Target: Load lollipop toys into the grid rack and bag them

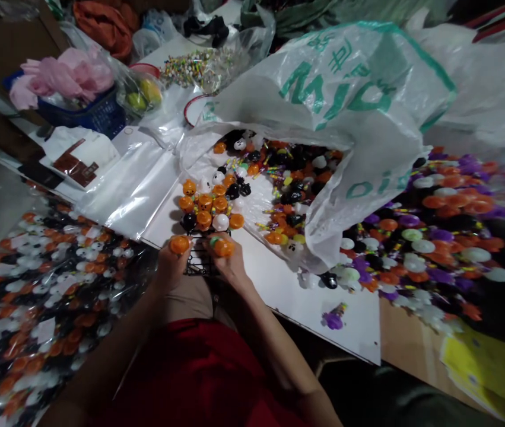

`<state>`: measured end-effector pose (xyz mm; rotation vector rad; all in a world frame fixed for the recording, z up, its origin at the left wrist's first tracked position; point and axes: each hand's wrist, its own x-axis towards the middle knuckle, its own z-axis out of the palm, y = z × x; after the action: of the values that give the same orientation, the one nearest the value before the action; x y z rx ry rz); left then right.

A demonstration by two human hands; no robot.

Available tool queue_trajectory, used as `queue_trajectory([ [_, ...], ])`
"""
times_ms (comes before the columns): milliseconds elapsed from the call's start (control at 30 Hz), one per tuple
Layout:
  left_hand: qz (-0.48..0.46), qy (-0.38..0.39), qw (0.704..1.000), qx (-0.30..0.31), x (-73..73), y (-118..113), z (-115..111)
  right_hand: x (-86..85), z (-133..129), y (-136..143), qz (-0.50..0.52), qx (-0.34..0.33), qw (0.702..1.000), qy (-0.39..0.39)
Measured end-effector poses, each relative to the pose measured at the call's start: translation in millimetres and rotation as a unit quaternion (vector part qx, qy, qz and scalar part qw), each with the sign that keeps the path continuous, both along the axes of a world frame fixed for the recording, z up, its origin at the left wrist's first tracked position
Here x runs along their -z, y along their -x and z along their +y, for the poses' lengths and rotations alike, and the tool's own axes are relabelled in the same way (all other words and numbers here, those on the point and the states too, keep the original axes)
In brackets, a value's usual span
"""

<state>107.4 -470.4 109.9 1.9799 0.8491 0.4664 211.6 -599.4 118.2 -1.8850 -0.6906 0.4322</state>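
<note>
My left hand (172, 270) is closed around a small toy with an orange pumpkin top (179, 244). In my right hand (233, 265) is a similar pumpkin-topped toy (223, 247) with a bit of green beside it. Both hands are at the near end of a black wire rack (199, 261), one on each side. Farther along, the rack's rows hold several orange pumpkin-topped toys (204, 220), plus a black one (187, 222) and a white one (221, 222). The lower parts of the held toys are hidden by my fingers.
An open white plastic bag (323, 231) of mixed Halloween toys lies beyond the rack. More toys pile up at right (439, 237); one purple toy (333, 319) lies alone on the white board (354, 332). Clear-bagged toys (56, 296) fill the lower left. A blue basket (85, 112) stands behind.
</note>
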Motion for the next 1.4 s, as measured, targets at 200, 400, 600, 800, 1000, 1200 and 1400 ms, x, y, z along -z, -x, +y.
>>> queue_trajectory([
  [200, 0.015, -0.066, 0.995, 0.071, 6.2, 18.6, 3.5, -9.1, -4.6, 4.3, -0.102, -0.099, 0.978, 0.153],
  [400, 0.078, -0.130, 0.985, 0.080, -8.1, -17.8, 16.4, -13.6, 28.5, -13.0, -0.144, -0.073, 0.964, 0.212],
  [600, 0.063, -0.126, 0.985, 0.095, -14.7, -41.5, 32.4, -54.2, -24.5, -81.4, -0.139, -0.146, 0.956, 0.212],
  [800, 0.110, -0.127, 0.982, 0.084, -15.8, -49.5, 32.2, -76.0, -40.2, -161.8, -0.307, -0.032, 0.816, 0.489],
  [1000, 0.086, -0.148, 0.985, 0.014, -4.7, -26.4, 16.8, -66.1, -62.0, -92.9, -0.353, -0.151, 0.826, 0.413],
  [1200, 0.083, -0.166, 0.983, -0.003, -7.6, -23.3, 14.4, -51.9, -64.1, -70.2, -0.211, -0.012, 0.862, 0.461],
  [1400, 0.072, -0.134, 0.988, -0.012, -13.1, -31.5, 13.9, -54.0, -53.3, -89.4, -0.012, 0.141, 0.961, 0.238],
])
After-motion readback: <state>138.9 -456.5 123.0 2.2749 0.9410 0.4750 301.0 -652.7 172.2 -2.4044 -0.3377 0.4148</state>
